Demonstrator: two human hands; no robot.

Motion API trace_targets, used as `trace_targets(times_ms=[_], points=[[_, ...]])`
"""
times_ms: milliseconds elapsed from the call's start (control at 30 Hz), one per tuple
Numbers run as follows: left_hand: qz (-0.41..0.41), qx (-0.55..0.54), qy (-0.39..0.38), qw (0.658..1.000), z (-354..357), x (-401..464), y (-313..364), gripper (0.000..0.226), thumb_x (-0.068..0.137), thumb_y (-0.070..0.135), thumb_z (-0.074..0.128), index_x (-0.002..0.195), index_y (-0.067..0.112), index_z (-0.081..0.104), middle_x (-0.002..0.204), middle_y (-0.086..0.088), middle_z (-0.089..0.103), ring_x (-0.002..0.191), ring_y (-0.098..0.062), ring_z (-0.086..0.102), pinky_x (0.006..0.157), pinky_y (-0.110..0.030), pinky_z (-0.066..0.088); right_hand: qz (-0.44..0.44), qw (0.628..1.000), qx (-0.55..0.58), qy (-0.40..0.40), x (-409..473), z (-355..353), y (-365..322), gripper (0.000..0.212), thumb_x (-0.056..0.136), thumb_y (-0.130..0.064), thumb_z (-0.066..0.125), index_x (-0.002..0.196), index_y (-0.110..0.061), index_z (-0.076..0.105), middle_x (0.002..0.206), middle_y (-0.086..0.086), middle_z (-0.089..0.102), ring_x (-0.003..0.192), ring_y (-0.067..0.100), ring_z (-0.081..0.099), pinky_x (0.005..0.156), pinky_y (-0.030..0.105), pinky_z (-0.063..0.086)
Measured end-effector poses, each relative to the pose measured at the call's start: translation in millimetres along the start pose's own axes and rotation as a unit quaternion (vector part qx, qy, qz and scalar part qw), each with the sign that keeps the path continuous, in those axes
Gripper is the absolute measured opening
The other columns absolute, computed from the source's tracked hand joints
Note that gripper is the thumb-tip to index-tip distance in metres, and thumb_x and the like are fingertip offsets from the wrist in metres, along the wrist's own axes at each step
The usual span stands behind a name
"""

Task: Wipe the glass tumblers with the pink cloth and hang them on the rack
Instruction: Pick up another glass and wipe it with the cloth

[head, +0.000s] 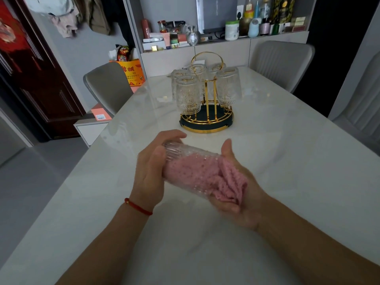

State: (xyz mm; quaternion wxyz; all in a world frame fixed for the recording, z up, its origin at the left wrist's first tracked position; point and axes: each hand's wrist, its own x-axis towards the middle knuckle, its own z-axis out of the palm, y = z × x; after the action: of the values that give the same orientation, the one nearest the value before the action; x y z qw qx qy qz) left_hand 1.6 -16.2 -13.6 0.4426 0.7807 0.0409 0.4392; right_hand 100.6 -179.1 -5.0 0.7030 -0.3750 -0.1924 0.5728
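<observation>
I hold a ribbed glass tumbler (181, 153) on its side above the white table (287, 153). My left hand (152, 167) wraps its base end. The pink cloth (205, 173) is stuffed inside the tumbler, and the cloth's bunched end spills out at the mouth. My right hand (238, 188) grips that bunched end, palm up. Farther back stands the gold rack (206, 120) on a dark round base, with several tumblers (188, 95) hanging upside down on its pegs.
Grey chairs stand at the far left (107, 87) and far right (281, 60) of the table, another at the right edge (357, 112). A shelf crowded with bottles and boxes (226, 27) runs behind. An orange box (132, 73) sits past the left chair.
</observation>
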Motion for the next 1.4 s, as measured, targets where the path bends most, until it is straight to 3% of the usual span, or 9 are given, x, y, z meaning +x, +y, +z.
trace_targets(times_ms=[133,233,467,667,833,1000,1100,1233,1400], points=[[-0.33,-0.109,-0.096,0.933,-4,4,12,0.048,0.109,0.038,0.03,0.117,0.018,0.072,0.071,-0.008,0.059,0.04,-0.015,0.04,0.04,-0.017,0.026,-0.066,0.977,-0.187,0.072,-1,0,-10,0.098,0.089,-0.075,0.028,0.109,0.016,0.056,0.057,0.019,0.05,0.039,0.023,0.053,0.039,0.018,0.041],[-0.448,-0.084,-0.006,0.89,6,7,23,0.045,0.102,0.049,0.046,0.092,0.019,0.078,0.068,-0.007,0.058,0.042,-0.016,0.044,0.04,-0.017,0.028,-0.117,0.951,-0.28,0.063,-1,10,-2,0.108,0.087,-0.076,0.018,0.083,0.027,0.054,0.061,0.039,0.05,0.049,0.031,0.051,0.047,0.026,0.044],[-0.189,-0.061,0.089,0.976,14,1,19,0.039,0.099,0.025,0.043,0.079,0.012,0.073,0.087,-0.005,0.072,0.077,-0.014,0.064,0.052,-0.019,0.047,-0.01,0.994,-0.049,0.101,4,8,11,0.092,0.078,-0.075,0.048,0.125,0.002,0.064,0.08,0.022,0.058,0.039,0.013,0.049,0.029,0.015,0.035],[0.047,-0.018,0.024,0.998,3,0,0,0.045,0.101,0.031,0.028,0.109,0.013,0.069,0.098,-0.014,0.068,0.091,-0.034,0.067,0.075,-0.045,0.056,-0.01,0.991,0.123,-0.046,4,5,13,0.079,0.095,-0.069,0.039,0.078,-0.004,0.08,0.073,0.005,0.074,0.027,0.006,0.049,0.026,0.01,0.033],[-0.216,-0.08,-0.129,0.964,-9,4,1,0.053,0.098,0.054,0.031,0.126,0.027,0.068,0.085,-0.019,0.06,0.047,-0.018,0.044,0.04,-0.021,0.034,-0.034,0.99,-0.118,0.076,0,-2,-9,0.102,0.08,-0.08,0.048,0.122,0.012,0.061,0.072,0.025,0.054,0.056,0.029,0.057,0.056,0.026,0.045],[-0.46,-0.076,-0.016,0.884,5,8,15,0.055,0.104,0.057,0.044,0.077,0.025,0.08,0.068,-0.007,0.066,0.046,-0.018,0.051,0.039,-0.017,0.032,-0.136,0.922,-0.36,0.032,-3,13,5,0.096,0.09,-0.065,0.02,0.065,0.019,0.059,0.049,0.033,0.049,0.042,0.045,0.047,0.048,0.046,0.05],[-0.384,-0.06,0.09,0.917,19,1,16,0.05,0.104,0.041,0.046,0.068,0.025,0.078,0.074,-0.002,0.073,0.061,-0.019,0.061,0.046,-0.021,0.038,-0.094,0.957,-0.265,0.076,-1,8,14,0.066,0.083,-0.077,0.037,0.074,-0.023,0.075,0.06,0.007,0.063,0.048,0.02,0.059,0.05,0.025,0.049],[-0.192,-0.052,0.129,0.972,20,-7,9,0.046,0.106,0.029,0.039,0.08,0.013,0.074,0.082,-0.001,0.073,0.076,-0.014,0.067,0.054,-0.025,0.05,0.003,0.996,-0.047,0.075,5,5,12,0.087,0.09,-0.072,0.042,0.121,0.005,0.069,0.082,0.024,0.071,0.047,0.025,0.068,0.035,0.016,0.037],[-0.017,-0.053,0.091,0.994,13,-4,-3,0.05,0.106,0.021,0.022,0.105,0.004,0.069,0.1,-0.016,0.068,0.092,-0.027,0.066,0.078,-0.036,0.055,-0.022,0.993,0.12,0.009,8,4,12,0.075,0.09,-0.066,0.045,0.083,0.002,0.077,0.067,0.01,0.068,0.026,0.007,0.046,0.027,0.011,0.031]])
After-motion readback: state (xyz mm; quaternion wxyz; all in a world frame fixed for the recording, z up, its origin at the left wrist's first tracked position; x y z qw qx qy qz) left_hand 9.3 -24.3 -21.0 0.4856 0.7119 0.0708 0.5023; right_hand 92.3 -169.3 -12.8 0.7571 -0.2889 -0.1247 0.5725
